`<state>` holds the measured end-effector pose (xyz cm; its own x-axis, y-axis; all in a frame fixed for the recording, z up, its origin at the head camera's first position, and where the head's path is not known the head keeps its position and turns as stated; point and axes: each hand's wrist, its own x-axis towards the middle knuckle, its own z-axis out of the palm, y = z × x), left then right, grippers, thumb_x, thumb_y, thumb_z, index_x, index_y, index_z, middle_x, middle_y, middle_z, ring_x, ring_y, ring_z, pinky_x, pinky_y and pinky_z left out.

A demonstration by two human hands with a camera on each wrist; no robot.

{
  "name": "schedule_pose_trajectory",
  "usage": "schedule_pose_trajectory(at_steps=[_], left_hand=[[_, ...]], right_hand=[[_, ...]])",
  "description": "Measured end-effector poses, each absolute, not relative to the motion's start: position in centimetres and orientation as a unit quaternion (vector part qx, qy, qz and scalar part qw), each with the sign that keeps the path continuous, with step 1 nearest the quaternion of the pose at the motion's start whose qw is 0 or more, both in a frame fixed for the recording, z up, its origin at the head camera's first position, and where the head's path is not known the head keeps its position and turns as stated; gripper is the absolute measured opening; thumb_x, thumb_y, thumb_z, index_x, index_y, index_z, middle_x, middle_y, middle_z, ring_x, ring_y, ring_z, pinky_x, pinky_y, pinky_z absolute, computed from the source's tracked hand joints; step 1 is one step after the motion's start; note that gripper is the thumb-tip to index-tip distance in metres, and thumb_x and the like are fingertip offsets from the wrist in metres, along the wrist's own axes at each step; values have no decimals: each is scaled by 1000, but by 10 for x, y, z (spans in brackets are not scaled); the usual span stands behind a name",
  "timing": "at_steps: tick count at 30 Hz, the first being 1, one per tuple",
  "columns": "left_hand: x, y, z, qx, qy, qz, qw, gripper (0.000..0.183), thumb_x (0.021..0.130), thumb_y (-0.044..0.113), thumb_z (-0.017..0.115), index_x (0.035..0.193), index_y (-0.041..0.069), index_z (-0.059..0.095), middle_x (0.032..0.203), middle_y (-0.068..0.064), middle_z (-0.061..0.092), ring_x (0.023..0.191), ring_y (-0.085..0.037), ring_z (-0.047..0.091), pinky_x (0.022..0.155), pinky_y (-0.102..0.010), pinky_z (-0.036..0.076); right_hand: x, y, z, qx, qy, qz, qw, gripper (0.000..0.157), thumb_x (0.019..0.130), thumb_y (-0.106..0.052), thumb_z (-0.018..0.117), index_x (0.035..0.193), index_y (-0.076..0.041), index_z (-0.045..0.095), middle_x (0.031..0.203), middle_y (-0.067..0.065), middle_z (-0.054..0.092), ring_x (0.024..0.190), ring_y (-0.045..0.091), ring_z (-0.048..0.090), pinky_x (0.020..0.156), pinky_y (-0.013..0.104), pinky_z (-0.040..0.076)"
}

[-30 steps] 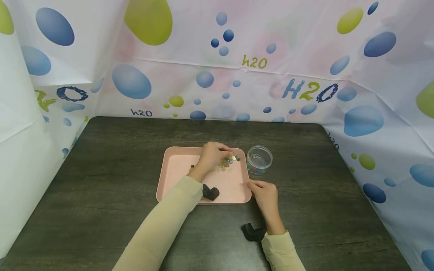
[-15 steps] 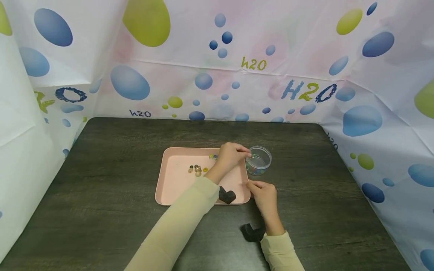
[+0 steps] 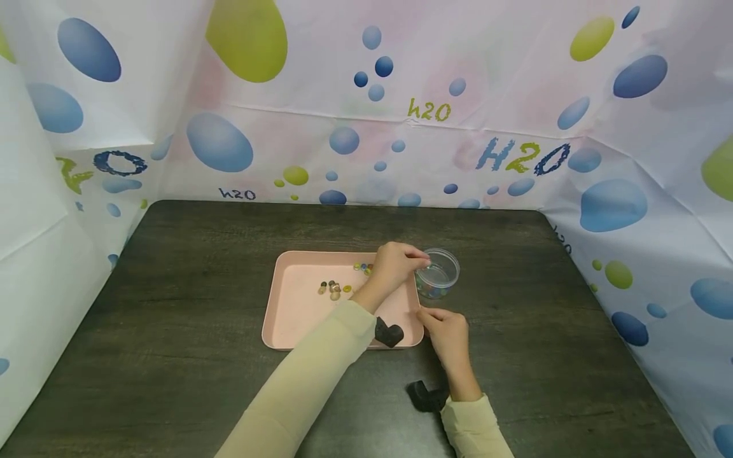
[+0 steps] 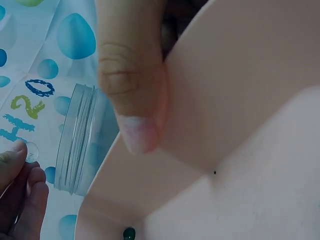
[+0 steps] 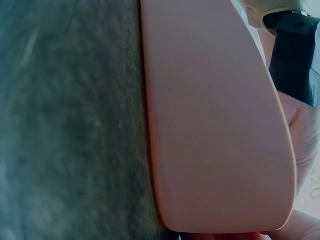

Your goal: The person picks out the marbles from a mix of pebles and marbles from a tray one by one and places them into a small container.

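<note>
My left hand (image 3: 395,266) reaches over the right rim of a pink tray (image 3: 294,321), its fingertips at the near-left edge of a clear round jar (image 3: 436,289). Between thumb and fingers it pinches a small clear bead (image 4: 32,151), seen in the left wrist view. My right hand (image 3: 449,334) grips the tray's right edge near the front corner, thumb (image 4: 140,132) over the rim. Small brown and tan beads (image 3: 335,295) lie mid-tray, and several coloured ones (image 3: 363,267) sit partly behind my left hand. Colourful beads fill the jar's lower part.
The tray and jar stand on a dark wooden table (image 3: 200,318). A white cloth (image 3: 321,114) with blue and green bubbles hangs behind and at both sides. Black wrist mounts (image 3: 389,332) jut beside each wrist, the left one over the tray.
My left hand has moved right, from above the beads in the tray to the jar's edge, uncovering the mid-tray beads. The right hand keeps its hold on the tray.
</note>
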<state>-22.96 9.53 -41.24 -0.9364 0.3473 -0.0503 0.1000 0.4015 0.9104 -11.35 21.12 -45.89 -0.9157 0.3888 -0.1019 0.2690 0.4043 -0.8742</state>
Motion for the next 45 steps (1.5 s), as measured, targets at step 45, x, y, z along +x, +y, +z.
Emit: schedule_pose_trajectory(at_steps=[45], left_hand=[[-232, -5, -444, -6, 842, 535, 65, 14, 91, 26, 74, 94, 14, 81, 95, -8, 77, 48, -10, 48, 46, -21, 40]], right_hand=[[-110, 215, -465, -205, -821, 530, 54, 20, 87, -11, 73, 97, 5, 78, 94, 20, 76, 63, 1, 63, 57, 14, 50]])
